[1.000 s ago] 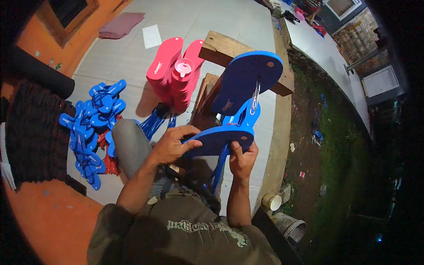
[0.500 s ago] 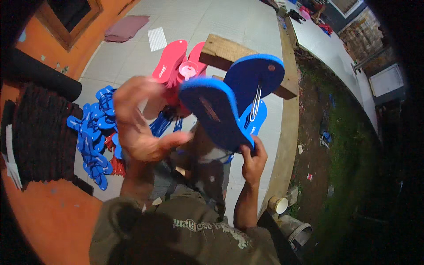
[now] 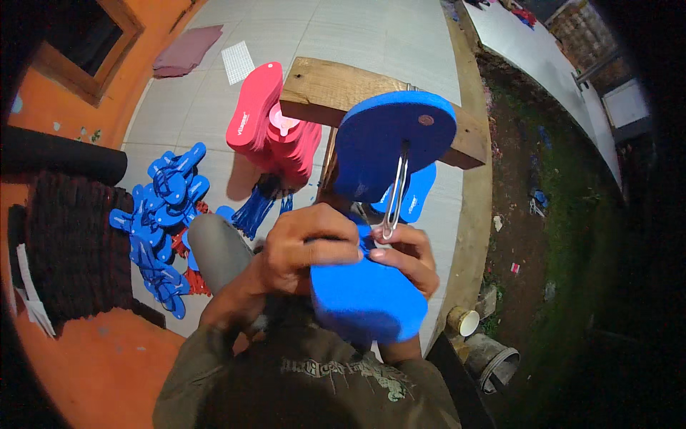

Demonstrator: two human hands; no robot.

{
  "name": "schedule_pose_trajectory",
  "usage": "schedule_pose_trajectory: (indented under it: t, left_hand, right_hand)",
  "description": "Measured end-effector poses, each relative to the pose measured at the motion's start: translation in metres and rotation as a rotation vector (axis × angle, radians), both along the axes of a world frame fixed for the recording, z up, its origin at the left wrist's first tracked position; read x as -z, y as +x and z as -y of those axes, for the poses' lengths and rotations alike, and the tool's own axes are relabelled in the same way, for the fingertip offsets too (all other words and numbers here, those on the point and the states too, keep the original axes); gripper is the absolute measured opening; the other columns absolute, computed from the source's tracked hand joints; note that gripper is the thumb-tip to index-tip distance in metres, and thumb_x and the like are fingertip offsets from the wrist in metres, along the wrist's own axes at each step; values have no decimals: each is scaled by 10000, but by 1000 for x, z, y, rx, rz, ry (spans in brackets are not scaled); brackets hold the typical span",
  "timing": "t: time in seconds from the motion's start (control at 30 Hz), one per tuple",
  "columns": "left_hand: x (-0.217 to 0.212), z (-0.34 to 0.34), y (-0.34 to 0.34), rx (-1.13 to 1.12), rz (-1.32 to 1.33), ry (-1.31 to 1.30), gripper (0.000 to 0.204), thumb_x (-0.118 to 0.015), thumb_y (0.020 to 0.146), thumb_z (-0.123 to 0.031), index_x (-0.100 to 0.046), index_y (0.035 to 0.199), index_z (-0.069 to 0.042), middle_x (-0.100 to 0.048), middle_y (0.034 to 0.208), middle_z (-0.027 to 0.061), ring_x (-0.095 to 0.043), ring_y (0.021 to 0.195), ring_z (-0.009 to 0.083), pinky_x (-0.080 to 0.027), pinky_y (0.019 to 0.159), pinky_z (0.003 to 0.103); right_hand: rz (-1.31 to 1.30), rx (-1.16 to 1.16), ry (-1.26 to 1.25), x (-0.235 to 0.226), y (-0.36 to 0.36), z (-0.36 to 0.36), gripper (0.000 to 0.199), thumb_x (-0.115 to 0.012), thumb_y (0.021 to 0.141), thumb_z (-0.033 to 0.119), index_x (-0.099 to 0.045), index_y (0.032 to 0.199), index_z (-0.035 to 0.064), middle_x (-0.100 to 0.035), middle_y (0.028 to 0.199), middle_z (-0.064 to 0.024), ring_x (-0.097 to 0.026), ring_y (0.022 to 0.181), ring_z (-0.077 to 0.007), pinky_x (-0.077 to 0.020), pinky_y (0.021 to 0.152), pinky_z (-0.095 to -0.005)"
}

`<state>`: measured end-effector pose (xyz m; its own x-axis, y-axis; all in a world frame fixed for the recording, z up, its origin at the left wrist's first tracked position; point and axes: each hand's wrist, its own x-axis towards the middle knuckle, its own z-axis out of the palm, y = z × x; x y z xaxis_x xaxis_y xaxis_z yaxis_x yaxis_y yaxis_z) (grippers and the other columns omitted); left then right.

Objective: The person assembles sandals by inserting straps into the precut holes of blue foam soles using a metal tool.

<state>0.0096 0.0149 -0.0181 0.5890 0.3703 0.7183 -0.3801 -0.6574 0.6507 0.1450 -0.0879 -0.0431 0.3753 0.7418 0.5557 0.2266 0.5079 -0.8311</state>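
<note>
Two hands grip one blue foam sandal sole (image 3: 368,300) held close to the chest: the left hand (image 3: 307,250) clamps its upper edge from above, the right hand (image 3: 404,257) pinches beside a bent metal wire hook (image 3: 394,196). Just beyond, another smooth blue sole (image 3: 393,143) hangs on that hook before a rough wooden plank (image 3: 321,89). Stacked pink soles (image 3: 275,132) and a heap of blue rubber straps (image 3: 161,222) lie on the pale tiled floor (image 3: 357,36).

Single head-worn fisheye looks steeply down, close over the hands (image 3: 343,250).
</note>
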Motion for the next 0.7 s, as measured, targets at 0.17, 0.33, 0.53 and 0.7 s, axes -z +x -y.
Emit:
schedule_pose_trajectory:
  t: [0.17, 0.33, 0.53, 0.7]
  left_hand:
    - [-15, -24, 9, 47, 51, 199, 174, -629, 626, -125, -607, 783, -54, -592, 810, 59, -564, 719, 215, -461, 583, 312]
    - [-14, -29, 13, 13, 6, 209, 197, -631, 627, -148, -606, 809, -77, -598, 814, 25, -549, 712, 196, -455, 592, 313]
    - [-14, -27, 13, -50, -11, 103, 186, -634, 657, -154, -599, 819, -70, -598, 804, 38, -515, 665, 199, -423, 586, 331]
    - [-7, -21, 15, -254, 23, 74, 239, -670, 649, -156, -581, 843, -50, -542, 775, 85, -478, 701, 231, -398, 625, 342]
  right_hand:
    - [-50, -65, 124, -17, 19, -13, 227, -713, 660, 229, -660, 795, 54, -592, 851, -124, -560, 844, -268, -472, 699, -338]
    - [-41, -60, 169, -7, 23, -21, 256, -701, 674, 272, -654, 798, 52, -592, 852, -127, -565, 833, -275, -475, 693, -342]
    - [9, -91, 101, -13, 27, -23, 206, -678, 716, 215, -641, 811, 37, -593, 835, -132, -571, 815, -278, -477, 694, -354]
    - [-65, -18, 51, -20, 25, -23, 142, -635, 751, 138, -590, 786, 9, -571, 763, -110, -559, 723, -250, -476, 678, -346]
